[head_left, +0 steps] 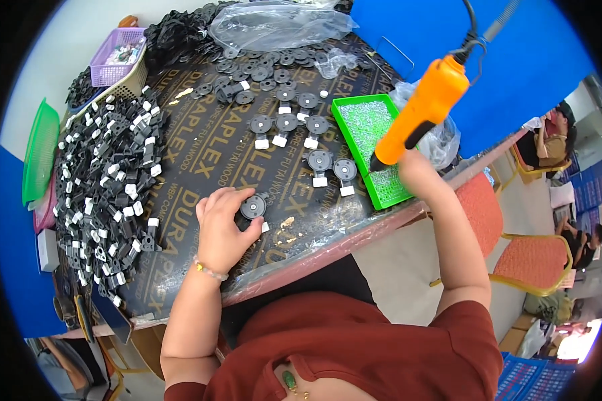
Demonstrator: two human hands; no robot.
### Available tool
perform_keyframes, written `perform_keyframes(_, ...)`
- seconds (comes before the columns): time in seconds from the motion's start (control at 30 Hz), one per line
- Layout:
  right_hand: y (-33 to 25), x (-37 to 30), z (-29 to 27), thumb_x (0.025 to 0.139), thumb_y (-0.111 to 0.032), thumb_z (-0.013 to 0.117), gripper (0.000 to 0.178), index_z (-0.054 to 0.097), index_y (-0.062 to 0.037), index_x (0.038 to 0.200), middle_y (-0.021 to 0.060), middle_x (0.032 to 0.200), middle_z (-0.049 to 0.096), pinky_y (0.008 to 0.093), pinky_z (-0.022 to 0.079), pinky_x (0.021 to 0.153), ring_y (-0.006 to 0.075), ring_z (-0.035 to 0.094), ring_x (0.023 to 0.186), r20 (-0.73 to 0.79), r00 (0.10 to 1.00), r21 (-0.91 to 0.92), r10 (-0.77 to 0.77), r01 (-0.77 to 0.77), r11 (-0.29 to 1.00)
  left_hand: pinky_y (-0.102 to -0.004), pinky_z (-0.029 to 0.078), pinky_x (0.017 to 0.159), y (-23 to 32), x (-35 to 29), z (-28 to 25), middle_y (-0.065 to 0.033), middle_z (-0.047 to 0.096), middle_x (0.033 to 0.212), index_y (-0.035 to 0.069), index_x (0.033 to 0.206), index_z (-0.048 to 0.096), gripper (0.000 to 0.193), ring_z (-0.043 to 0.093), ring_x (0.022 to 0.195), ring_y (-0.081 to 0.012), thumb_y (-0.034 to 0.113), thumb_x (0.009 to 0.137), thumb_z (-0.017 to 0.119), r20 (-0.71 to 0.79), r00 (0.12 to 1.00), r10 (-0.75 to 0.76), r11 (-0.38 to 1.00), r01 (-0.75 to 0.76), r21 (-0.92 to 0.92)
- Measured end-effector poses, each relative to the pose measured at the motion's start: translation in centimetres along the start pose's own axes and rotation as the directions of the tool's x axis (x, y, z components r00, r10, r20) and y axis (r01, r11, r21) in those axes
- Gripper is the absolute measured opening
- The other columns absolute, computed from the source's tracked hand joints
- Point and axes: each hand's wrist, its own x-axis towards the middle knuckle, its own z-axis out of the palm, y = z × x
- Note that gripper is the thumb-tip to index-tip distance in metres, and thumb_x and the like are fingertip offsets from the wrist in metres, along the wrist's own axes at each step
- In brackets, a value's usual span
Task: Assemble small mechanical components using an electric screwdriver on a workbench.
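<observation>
**A:** What's on my feed, biggest first?

**B:** I see a dark table (201, 154) with pale lettering printed across it. On its left side lies a big heap of black and white parts (107, 194). A green tray (344, 110) filled with tiny silvery screws sits on the right side, at the table's near edge.

**A:** And the hands?

**B:** My right hand (415, 175) is wrapped tight around an orange electric screwdriver (425, 110), which hangs from a cable; its dark tip points down into the tray. My left hand (222, 224) rests on the table near the front edge, fingers closed on a round part (253, 207).

**A:** Describe that part.

**B:** It's a dark grey disc with a small hub at its centre and a little white block at its lower edge. It lies flat, pinched between thumb and fingertips. More pieces like it (318, 160) sit in loose rows just beyond, between the hand and the tray.
</observation>
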Motion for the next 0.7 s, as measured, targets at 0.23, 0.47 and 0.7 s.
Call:
perform_keyframes(0.23,-3.3,-9.0,0.1,0.081,0.006,0.052,0.039,0.064,-0.0011,0.117,0.0208,0.125,0.061,0.0435,0.045,0.102,0.0386,0.057,0.115,-0.194,0.977,-0.116,-0.09,0.068,0.991,-0.0444,0.033,0.101,0.2,0.1,0.1,-0.0085,0.068,0.109,0.009,0.114,0.068,0.044,0.056,0.117,-0.0277,0.019,0.072,0.076,0.007,1.0,-0.001,1.0,0.001,0.023)
perform_keyframes(0.47,-1.0,-6.3,1.4,0.08,0.0,0.062,0.017,0.071,-0.0039,0.094,0.0138,0.097,0.068,0.0413,0.051,0.084,0.0326,0.063,0.095,-0.396,0.899,-0.22,-0.184,0.101,0.97,-0.0448,0.033,0.103,0.3,0.1,0.1,-0.0088,0.068,0.11,0.009,0.115,0.067,0.045,0.055,0.119,-0.0281,0.02,0.072,0.075,0.027,1.0,-0.002,1.0,0.001,0.019)
perform_keyframes(0.7,-2.6,-7.4,-0.4,0.081,-0.004,0.058,0.013,0.07,-0.0045,0.086,0.0133,0.085,0.067,0.0425,0.051,0.077,0.0325,0.064,0.087,-0.127,0.989,-0.252,-0.07,0.036,0.967,-0.0449,0.033,0.102,0.1,-0.2,0.1,-0.0094,0.067,0.11,0.009,0.114,0.067,0.045,0.054,0.12,-0.0294,0.02,0.071,0.076,0.009,1.0,-0.008,1.0,0.008,0.011)
